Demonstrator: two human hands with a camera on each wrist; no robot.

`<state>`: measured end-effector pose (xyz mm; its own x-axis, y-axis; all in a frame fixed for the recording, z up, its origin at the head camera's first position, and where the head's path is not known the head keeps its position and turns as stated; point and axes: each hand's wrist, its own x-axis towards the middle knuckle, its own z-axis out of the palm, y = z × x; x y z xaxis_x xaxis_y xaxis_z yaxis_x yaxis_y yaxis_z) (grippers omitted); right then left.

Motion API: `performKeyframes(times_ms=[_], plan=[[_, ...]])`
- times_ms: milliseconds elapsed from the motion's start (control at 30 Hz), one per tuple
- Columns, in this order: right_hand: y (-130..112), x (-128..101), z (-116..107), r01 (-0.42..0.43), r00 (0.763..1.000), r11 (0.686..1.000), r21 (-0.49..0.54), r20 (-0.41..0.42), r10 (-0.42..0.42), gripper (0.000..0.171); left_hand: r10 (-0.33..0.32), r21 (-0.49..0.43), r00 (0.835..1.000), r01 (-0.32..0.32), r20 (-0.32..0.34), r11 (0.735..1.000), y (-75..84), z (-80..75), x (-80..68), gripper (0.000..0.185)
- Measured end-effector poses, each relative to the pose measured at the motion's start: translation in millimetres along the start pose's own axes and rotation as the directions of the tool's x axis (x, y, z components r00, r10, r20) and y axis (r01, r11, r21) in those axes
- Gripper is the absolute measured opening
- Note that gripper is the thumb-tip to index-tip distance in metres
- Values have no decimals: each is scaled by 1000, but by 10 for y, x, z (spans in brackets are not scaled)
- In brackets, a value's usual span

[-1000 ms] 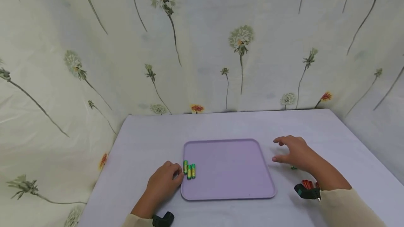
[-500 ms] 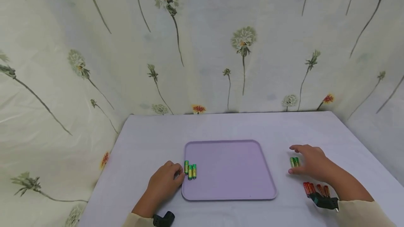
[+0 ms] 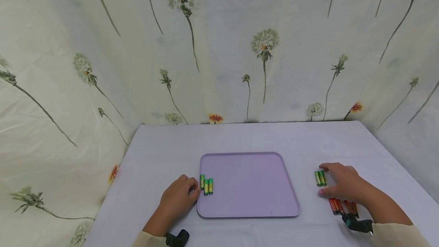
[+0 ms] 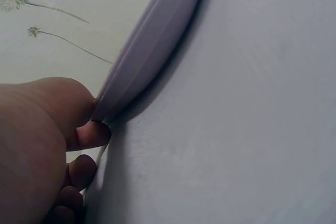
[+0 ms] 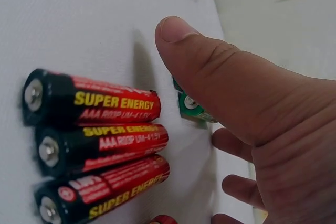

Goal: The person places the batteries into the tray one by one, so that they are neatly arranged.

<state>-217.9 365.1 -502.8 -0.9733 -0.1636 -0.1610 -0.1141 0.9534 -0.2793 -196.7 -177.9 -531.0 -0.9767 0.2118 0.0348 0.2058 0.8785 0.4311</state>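
Right of tray, right hand shifted outward, spread beside ungripped green battery pair; left hand pinched tray edge.

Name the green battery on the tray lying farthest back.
The leftmost green battery, nearest the left hand; the middle one and right one sit farther forward.

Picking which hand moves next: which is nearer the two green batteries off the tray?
Right. The right hand curves around the right side of the two green batteries, apparently not gripping them; the left hand is farther off, at the left edge of the tray.
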Motion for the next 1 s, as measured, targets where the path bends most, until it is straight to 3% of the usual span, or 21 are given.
performKeyframes(times_ms=[800,1000], plan=[[44,-6,34,-16,1000,1000,7,13,16,91,10,-7,1000,-10,-11,1000,14,-25,-2,11],[92,1,72,-29,999,999,22,20,28,87,-11,-6,1000,12,21,1000,-3,1,3,11]])
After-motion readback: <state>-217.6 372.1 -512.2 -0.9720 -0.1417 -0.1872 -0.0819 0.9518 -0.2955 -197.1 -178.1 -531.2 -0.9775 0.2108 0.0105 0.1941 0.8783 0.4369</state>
